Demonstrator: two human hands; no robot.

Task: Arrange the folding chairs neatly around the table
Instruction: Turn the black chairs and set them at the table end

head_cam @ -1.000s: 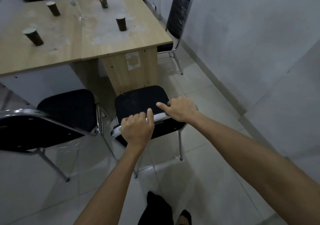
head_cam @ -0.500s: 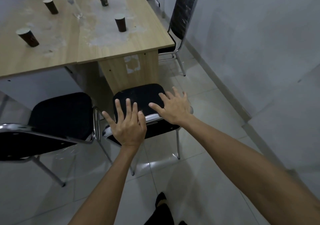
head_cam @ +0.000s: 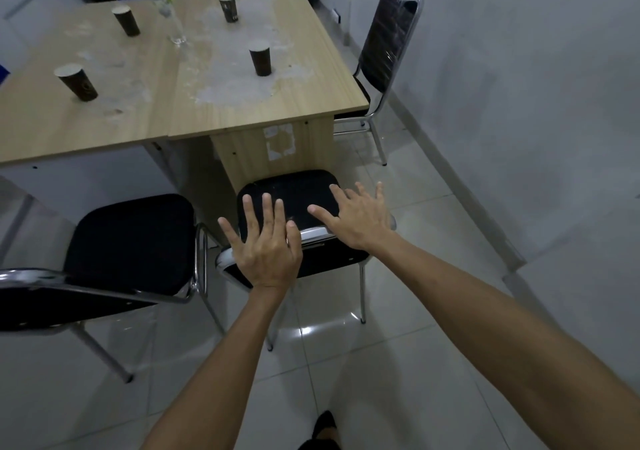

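Both hands are hovering with fingers spread apart over the back of the middle chair (head_cam: 294, 196), gripping nothing. The left hand (head_cam: 266, 245) is lying over the left part of the chrome backrest rail (head_cam: 313, 233), and the right hand (head_cam: 360, 217) over its right part; whether the palms are touching the rail, I cannot tell. This chair is standing at the near edge of the desk (head_cam: 311, 103), its black seat facing the desk's wooden base panel (head_cam: 249, 151). A second black chair (head_cam: 131, 241) is sitting just beside it on the left, also facing the desk. A third chair (head_cam: 391, 37) is standing at the desk's right side, near the wall, its seat tucked partly under the top. Four dark paper cups, among them the nearest cup (head_cam: 76, 82), and a clear water bottle (head_cam: 162, 6) are standing on the desk.
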